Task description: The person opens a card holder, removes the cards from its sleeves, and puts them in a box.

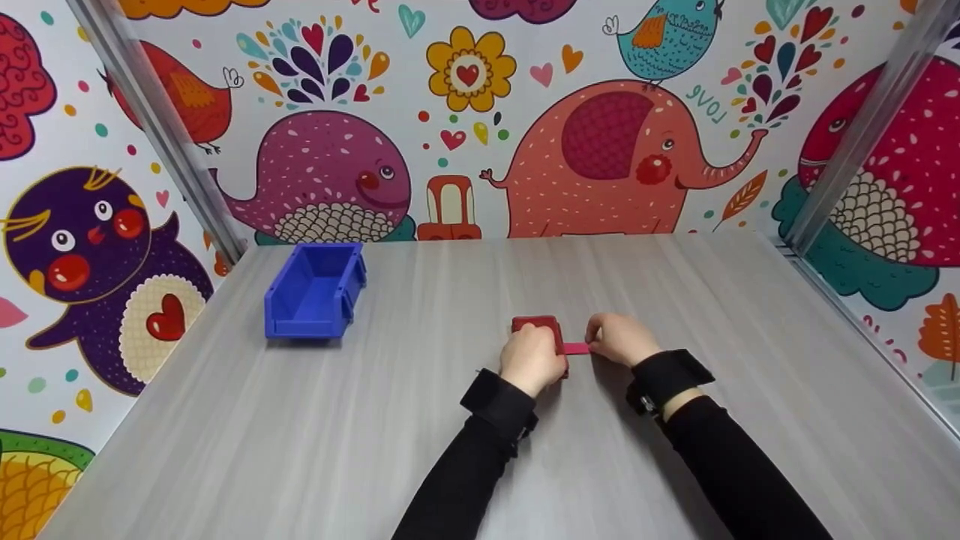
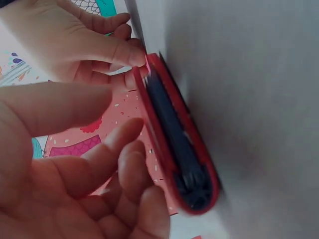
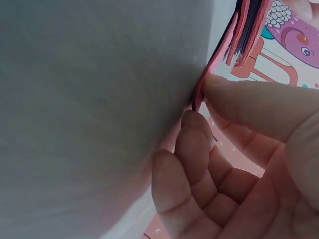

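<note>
Flat on the pale desk (image 1: 337, 435), partly under the left hand (image 1: 531, 358), there's a red wallet (image 1: 538, 322), folded over with dark insides (image 2: 172, 122) showing between its covers. A pink strap (image 1: 577, 349) pokes out of the wallet's right side, and the right hand (image 1: 622, 339) pinches it between thumb and finger, so that grip is closed up on it. Makes sense to me, since the strap is the easy bit to get hold of.

The left grip is way looser: thumb and fingers apart, a bit bent, not wrapped around anything that I can see. Can't tell if a fingertip is on the cover. My guess is it's there so the wallet won't slide if the strap gets a tug.

As for what's in the way, it's mostly hands. From up top the left one blocks a big chunk of the wallet. Black cuffs (image 1: 501, 405) and black sleeves (image 1: 454, 480) come in from the person's side of the wallet. Well off to the wallet's left and a bit farther back sits a blue bin (image 1: 304, 329), so it's not crowding either hand. Behind the wallet there's a cartoon wall, coral elephant (image 1: 592, 202) included.
</note>
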### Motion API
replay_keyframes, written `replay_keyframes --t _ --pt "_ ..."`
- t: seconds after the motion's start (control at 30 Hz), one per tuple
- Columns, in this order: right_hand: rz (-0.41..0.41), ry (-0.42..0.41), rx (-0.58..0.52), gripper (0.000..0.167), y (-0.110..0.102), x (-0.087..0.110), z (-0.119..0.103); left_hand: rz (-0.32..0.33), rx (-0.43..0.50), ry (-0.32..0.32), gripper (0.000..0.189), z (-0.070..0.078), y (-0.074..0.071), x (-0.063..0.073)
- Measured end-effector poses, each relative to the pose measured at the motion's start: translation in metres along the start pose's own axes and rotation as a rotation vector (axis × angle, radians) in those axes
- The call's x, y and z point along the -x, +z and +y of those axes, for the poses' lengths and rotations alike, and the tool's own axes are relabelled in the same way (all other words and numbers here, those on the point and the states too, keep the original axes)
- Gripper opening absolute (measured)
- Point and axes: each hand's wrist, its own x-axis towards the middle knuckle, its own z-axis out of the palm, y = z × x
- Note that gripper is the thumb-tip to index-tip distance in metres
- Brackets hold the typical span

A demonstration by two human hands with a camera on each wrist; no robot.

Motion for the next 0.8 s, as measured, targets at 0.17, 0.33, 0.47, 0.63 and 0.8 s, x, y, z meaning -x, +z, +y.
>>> replay_keyframes --t 0.17,0.33,0.47,0.63,0.8 --pt "0.003 0.002 -0.001 0.005 -0.001 0.0 -0.001 -0.009 -0.079 -0.046 0.015 0.006 0.003 0.0" --pt "-0.003 0.005 0.001 0.005 -0.002 0.001 -0.001 -0.015 -0.178 -0.07 0.028 0.013 0.004 0.0" --pt "-0.007 0.017 0.005 0.004 -0.003 0.001 -0.002 0.009 -0.242 -0.073 0.034 0.016 0.008 0.0" --pt "-0.003 0.016 0.003 0.005 -0.004 0.002 -0.003 0.014 -0.261 -0.081 0.036 0.017 0.01 -0.001" --pt "0.016 -0.014 0.0 0.006 -0.005 0.003 -0.002 0.011 -0.277 -0.079 0.036 0.018 0.009 -0.001"
